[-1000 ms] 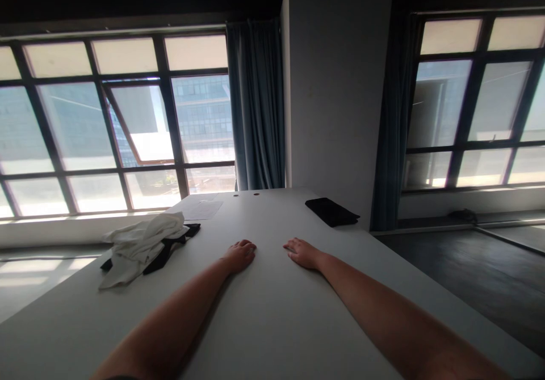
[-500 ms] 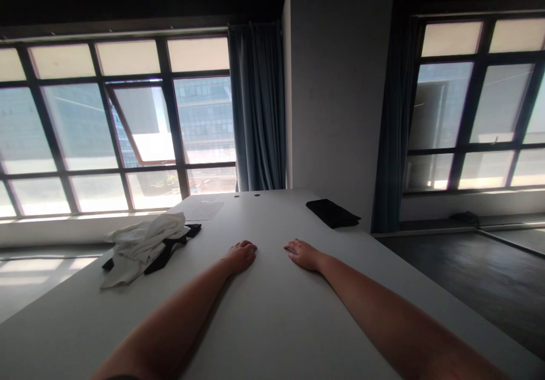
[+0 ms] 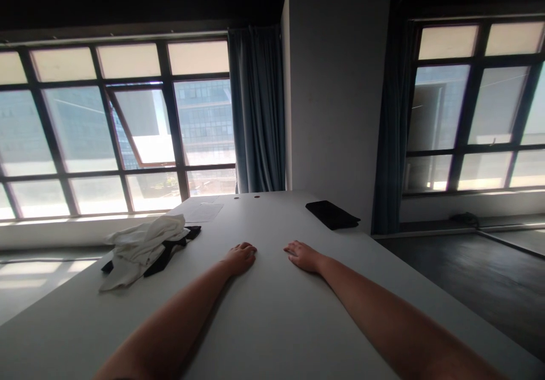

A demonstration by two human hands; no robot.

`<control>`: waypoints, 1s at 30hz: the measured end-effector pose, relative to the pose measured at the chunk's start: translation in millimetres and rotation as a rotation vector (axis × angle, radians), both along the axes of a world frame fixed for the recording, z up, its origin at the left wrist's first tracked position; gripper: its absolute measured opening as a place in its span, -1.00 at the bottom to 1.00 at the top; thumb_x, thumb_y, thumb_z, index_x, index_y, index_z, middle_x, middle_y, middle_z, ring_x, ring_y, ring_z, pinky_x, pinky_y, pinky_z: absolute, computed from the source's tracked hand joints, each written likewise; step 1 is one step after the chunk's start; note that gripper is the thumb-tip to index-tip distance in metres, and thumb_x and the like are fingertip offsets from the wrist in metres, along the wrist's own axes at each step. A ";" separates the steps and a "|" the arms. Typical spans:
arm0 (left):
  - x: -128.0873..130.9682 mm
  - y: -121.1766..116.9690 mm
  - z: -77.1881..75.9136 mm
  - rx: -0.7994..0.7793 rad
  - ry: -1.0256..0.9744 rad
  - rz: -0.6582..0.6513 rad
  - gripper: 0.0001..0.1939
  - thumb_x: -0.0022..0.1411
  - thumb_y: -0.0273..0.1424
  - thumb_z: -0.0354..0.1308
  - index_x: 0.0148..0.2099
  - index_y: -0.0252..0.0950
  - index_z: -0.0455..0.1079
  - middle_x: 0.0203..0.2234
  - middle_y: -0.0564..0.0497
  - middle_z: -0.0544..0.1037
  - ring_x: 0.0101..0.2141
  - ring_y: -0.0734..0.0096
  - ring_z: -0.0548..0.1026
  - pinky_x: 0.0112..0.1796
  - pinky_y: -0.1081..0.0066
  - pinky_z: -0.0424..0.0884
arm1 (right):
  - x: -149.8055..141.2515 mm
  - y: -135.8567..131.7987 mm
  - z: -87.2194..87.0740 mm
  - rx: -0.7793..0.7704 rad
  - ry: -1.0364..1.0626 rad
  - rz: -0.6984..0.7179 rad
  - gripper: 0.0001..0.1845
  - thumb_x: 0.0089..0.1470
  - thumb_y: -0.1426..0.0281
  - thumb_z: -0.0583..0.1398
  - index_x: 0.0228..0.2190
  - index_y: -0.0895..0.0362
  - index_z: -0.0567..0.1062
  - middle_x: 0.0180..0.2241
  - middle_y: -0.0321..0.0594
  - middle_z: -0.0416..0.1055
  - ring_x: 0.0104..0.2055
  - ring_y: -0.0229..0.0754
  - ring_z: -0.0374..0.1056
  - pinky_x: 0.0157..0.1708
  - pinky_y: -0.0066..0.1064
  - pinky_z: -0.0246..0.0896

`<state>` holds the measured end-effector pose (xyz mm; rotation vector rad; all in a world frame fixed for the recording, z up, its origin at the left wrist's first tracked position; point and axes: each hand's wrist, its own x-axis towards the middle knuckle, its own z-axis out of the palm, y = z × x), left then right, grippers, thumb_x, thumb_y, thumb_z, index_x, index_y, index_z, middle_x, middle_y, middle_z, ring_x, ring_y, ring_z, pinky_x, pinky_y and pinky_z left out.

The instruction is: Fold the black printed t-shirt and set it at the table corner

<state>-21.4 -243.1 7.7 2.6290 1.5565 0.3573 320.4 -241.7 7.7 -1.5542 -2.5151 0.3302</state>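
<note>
We rest both hands palm-down on the white table (image 3: 272,323), around the middle of the frame, with a strip of bare tabletop between them. Our left hand (image 3: 240,257) lies just left of center, its fingers slightly bent and loose against the surface, clamped on nothing. Our right hand (image 3: 304,255) lies just right of center, turned inward toward the other, its fingers relaxed and unclenched on the tabletop. Our forearms run down to the lower left and lower right of the frame.

Nearest our left hand, yet apart from it, we see a crumpled white cloth (image 3: 147,241) at the left of the frame, heaped over a black cloth (image 3: 164,258) that shows at its edges. Beyond our right hand, right of center, a flat black bundle (image 3: 332,214) lies near the table's right edge, also untouched. A pale sheet (image 3: 204,212) lies behind the heap.

Behind the table's far end we have a blue curtain (image 3: 258,113) at upper center, beside a gray column (image 3: 336,96). A window pane (image 3: 147,124) stands tilted out at upper left, and dark floor (image 3: 460,266) fills the lower right.
</note>
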 end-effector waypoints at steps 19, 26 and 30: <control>-164.1 -14.1 46.5 0.699 -0.239 0.648 -0.39 0.44 -0.36 0.17 0.48 -0.15 0.50 0.67 -0.18 0.16 0.70 -0.28 -0.17 0.54 -0.55 -0.45 | -1.4 -4.1 3.7 0.002 0.006 0.014 -0.23 0.46 0.21 0.07 0.53 0.25 0.46 0.56 0.06 0.26 0.65 0.07 0.16 0.76 -0.10 -0.06; -211.7 -29.0 46.5 0.162 -0.190 1.263 -0.21 0.44 0.05 0.31 0.55 -0.23 0.40 0.54 -0.39 0.30 0.53 -0.64 0.11 0.39 -0.49 0.17 | 1.8 0.1 -0.5 0.006 0.008 0.025 -0.22 0.44 0.20 0.07 0.53 0.25 0.46 0.57 0.09 0.25 0.66 0.09 0.16 0.76 -0.06 -0.05; -207.2 -27.3 50.4 0.203 -0.225 1.188 -0.34 0.49 0.03 0.23 0.38 -0.34 0.45 0.36 -0.41 0.47 0.41 -0.54 0.28 0.26 -0.29 0.37 | 1.9 3.8 -4.3 0.018 -0.002 0.025 -0.22 0.44 0.20 0.06 0.53 0.23 0.47 0.55 0.06 0.28 0.63 0.07 0.19 0.74 -0.08 -0.02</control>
